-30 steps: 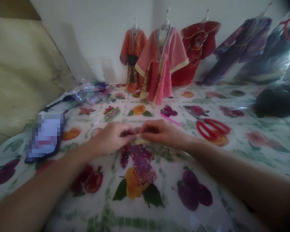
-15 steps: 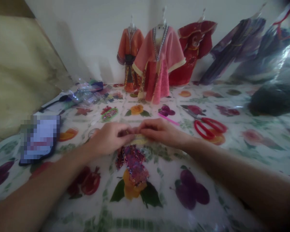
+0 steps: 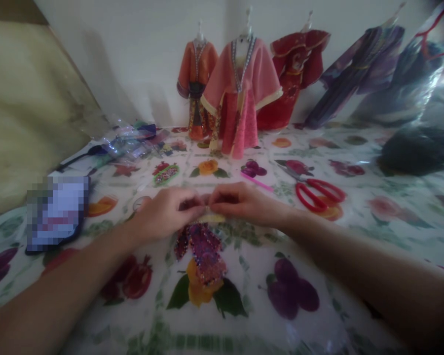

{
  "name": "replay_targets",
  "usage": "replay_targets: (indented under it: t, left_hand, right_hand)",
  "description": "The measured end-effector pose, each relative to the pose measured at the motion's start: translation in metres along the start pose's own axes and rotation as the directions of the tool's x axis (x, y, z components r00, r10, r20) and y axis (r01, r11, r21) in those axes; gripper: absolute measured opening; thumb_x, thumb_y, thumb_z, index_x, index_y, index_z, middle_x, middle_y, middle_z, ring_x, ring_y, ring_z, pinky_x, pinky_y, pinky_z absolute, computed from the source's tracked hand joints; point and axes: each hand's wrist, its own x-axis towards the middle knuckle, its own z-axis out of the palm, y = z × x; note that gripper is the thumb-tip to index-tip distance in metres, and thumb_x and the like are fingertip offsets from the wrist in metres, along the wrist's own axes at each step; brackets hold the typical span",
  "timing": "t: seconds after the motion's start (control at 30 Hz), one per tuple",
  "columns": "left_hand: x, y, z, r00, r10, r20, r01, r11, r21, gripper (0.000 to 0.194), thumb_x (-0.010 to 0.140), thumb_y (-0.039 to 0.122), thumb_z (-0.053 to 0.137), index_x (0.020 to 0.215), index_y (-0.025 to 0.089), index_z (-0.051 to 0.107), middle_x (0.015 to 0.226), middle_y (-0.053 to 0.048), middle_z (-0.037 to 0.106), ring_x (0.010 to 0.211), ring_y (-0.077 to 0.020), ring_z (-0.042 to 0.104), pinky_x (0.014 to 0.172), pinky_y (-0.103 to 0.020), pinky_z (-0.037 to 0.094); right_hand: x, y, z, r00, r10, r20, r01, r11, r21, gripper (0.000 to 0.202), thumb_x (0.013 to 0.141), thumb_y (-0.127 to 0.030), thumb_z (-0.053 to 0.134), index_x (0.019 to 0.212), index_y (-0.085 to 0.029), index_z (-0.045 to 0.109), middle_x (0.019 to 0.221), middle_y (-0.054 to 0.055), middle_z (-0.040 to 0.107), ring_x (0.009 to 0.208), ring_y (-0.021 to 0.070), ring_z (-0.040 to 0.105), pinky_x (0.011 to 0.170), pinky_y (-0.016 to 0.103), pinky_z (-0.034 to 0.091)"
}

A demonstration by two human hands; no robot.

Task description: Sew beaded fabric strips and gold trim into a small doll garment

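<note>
Over the middle of the table, my left hand (image 3: 169, 209) is closed in a pinch, thumb against fingers, at the upper edge of a small pale yellow fabric band (image 3: 213, 217). From the other side my right hand (image 3: 244, 203) pinches the same band, its fingertips almost meeting the left ones. Below the band hang strips of beaded purple-red cloth (image 3: 208, 256), spread over the printed tablecloth and seemingly joined to it. The exact spot between the fingertips is partly hidden and blurred.
Red-handled scissors (image 3: 320, 193) and a pink stick (image 3: 257, 182) lie beyond my right hand. A green-rimmed dish of beads (image 3: 166, 174) sits further back. Left is a phone (image 3: 59, 214). Doll-sized robes, including a pink robe (image 3: 240, 98), stand along the wall. Plastic packets (image 3: 128, 140) lie back left.
Both hands stay at the yellow band, with only slight finger movement; a little more of a gap shows between the fingertips. The whole view has shifted slightly.
</note>
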Motion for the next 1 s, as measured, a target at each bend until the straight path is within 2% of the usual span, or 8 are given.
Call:
replay_targets:
  t: [0.1, 0.23, 0.4, 0.57, 1.0]
  left_hand:
    - [0.0005, 0.0008, 0.0008, 1.000, -0.005, 0.007, 0.005, 1.000, -0.001, 0.023, 0.087, 0.038, 0.059, 0.084, 0.017, 0.065, 0.064, 0.004, 0.057, 0.052, -0.0079, 0.047, 0.048, -0.019, 0.036]
    - [0.0011, -0.0004, 0.0004, 0.999, 0.044, 0.010, -0.044, 0.998, -0.046, 0.020, 0.088, 0.036, 0.058, 0.086, 0.017, 0.066, 0.069, 0.003, 0.061, 0.058, -0.0088, 0.051, 0.052, -0.019, 0.039]
    - [0.0021, -0.0022, -0.0025, 0.998, 0.045, 0.046, -0.038, 0.989, -0.146, 0.018, 0.088, 0.034, 0.059, 0.086, 0.018, 0.066, 0.063, 0.005, 0.060, 0.049, -0.0065, 0.049, 0.048, -0.018, 0.038]
    - [0.0022, -0.0014, -0.0039, 0.997, 0.051, 0.065, -0.034, 0.970, -0.241, 0.016, 0.087, 0.033, 0.061, 0.085, 0.018, 0.066, 0.058, 0.005, 0.058, 0.047, -0.0065, 0.052, 0.045, -0.017, 0.038]
    - [0.0032, -0.0037, -0.0041, 0.992, 0.052, 0.115, -0.021, 0.967, -0.254, 0.022, 0.088, 0.039, 0.060, 0.087, 0.018, 0.066, 0.067, 0.002, 0.065, 0.058, -0.0098, 0.060, 0.058, -0.021, 0.048]
  right_hand:
    - [-0.0003, -0.0007, 0.0006, 1.000, 0.012, -0.002, -0.013, 1.000, -0.004, 0.009, 0.084, -0.019, 0.056, 0.081, -0.014, 0.063, 0.066, -0.003, 0.052, 0.059, 0.0078, 0.043, 0.056, 0.022, 0.035]
    - [-0.0003, 0.0000, -0.0001, 1.000, 0.014, 0.000, -0.014, 1.000, -0.010, 0.011, 0.085, -0.021, 0.055, 0.080, -0.014, 0.063, 0.066, -0.003, 0.051, 0.058, 0.0080, 0.043, 0.055, 0.023, 0.035]
    - [-0.0003, 0.0036, -0.0021, 1.000, 0.028, 0.011, -0.028, 0.999, 0.040, 0.013, 0.086, -0.024, 0.056, 0.089, -0.015, 0.065, 0.069, -0.003, 0.055, 0.058, 0.0080, 0.045, 0.055, 0.023, 0.035]
    - [0.0000, 0.0042, -0.0023, 0.999, 0.040, 0.025, -0.042, 0.994, 0.100, 0.013, 0.085, -0.028, 0.060, 0.084, -0.015, 0.063, 0.071, -0.002, 0.055, 0.060, 0.0079, 0.045, 0.055, 0.022, 0.034]
    - [-0.0010, 0.0043, -0.0043, 0.998, 0.068, 0.012, -0.069, 0.997, 0.032, 0.024, 0.088, -0.039, 0.058, 0.085, -0.015, 0.062, 0.070, -0.002, 0.052, 0.059, 0.0084, 0.043, 0.054, 0.023, 0.033]
